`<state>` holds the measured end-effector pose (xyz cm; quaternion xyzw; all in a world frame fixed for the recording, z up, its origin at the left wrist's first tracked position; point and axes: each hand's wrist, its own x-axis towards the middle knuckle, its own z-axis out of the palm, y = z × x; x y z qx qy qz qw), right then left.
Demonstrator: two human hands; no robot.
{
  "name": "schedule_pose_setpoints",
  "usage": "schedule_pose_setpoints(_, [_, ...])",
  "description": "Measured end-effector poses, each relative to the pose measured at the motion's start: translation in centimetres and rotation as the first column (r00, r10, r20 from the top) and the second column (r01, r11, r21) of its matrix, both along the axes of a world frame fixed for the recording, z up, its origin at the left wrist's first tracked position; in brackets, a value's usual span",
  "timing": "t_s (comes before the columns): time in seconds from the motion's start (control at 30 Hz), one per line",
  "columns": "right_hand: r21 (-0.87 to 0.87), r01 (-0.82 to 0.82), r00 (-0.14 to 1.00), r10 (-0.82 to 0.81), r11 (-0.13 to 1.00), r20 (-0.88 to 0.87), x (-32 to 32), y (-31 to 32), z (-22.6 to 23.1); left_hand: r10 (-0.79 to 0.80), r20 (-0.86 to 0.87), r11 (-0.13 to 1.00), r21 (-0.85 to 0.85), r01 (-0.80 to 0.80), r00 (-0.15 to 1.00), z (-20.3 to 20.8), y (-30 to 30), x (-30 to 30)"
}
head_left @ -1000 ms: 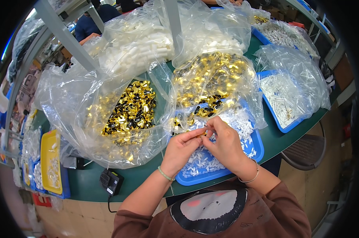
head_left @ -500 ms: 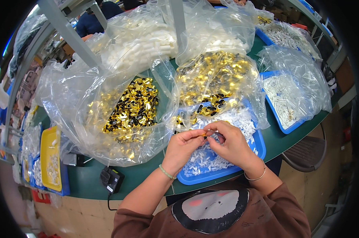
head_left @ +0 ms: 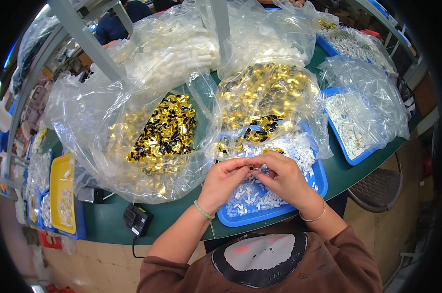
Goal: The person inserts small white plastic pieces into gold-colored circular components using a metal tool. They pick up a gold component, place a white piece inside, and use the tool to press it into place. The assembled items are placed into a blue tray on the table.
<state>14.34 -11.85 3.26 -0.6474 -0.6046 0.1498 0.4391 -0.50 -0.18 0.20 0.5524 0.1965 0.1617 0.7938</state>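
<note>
Viewing remotely, I find the left hand [head_left: 222, 182] and the right hand [head_left: 286, 178] brought together over the far-left part of a blue tray [head_left: 252, 218] on the near side of the green bench [head_left: 108, 230]. Both are closed to a thumb-and-forefinger pinch, gripping a small dark part [head_left: 251, 168] between their fingertips. The fingers cover most of it, so I cannot establish its full shape.

A gold fitting [head_left: 273, 150] shows just beyond the right knuckles; I cannot tell whether the hand touches it. Short white plastic pieces [head_left: 252, 199] lie loose in the tray. To the left, a clear plastic bag [head_left: 79, 122] lies open around a heap of gold-and-black fittings [head_left: 167, 129]; a second bag of similar fittings [head_left: 265, 93] rests at the far side of the tray.

On handling, I judge the held part light and stiff, unlikely to crush under finger pressure, but probably slick if its surface is polished. Its smallness leaves little to grip. I would recommend hold at opposite edges with the fingertip pads, since an off-centre squeeze could flick it loose.
</note>
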Motion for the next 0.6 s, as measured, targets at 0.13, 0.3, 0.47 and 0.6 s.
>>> schedule_pose_setpoints(0.13, [0.022, -0.023, 1.000, 0.023, 1.000, 0.019, 0.1, 0.1, -0.6, 0.013, 0.031, 1.000, -0.010, -0.012, 0.999, -0.7, -0.1, 0.0])
schedule_pose_setpoints(0.3, [0.053, 0.018, 1.000, -0.018, 0.998, 0.010, 0.2, 0.2, -1.2, 0.023, 0.032, 0.999, 0.023, -0.024, 0.999, -0.1, -0.2, 0.2])
schedule_pose_setpoints(0.47, [0.097, 0.016, 1.000, -0.018, 0.995, 0.021, -0.2, 0.4, -1.4, 0.053, 0.024, 0.998, 0.017, -0.054, 0.998, -1.0, -0.1, 0.1])
schedule_pose_setpoints(0.6, [0.040, 0.012, 0.998, -0.014, 0.999, 0.061, -0.3, 0.2, -1.2, 0.072, 0.036, 0.997, 0.023, -0.073, 0.997, -1.3, -0.3, 0.2])
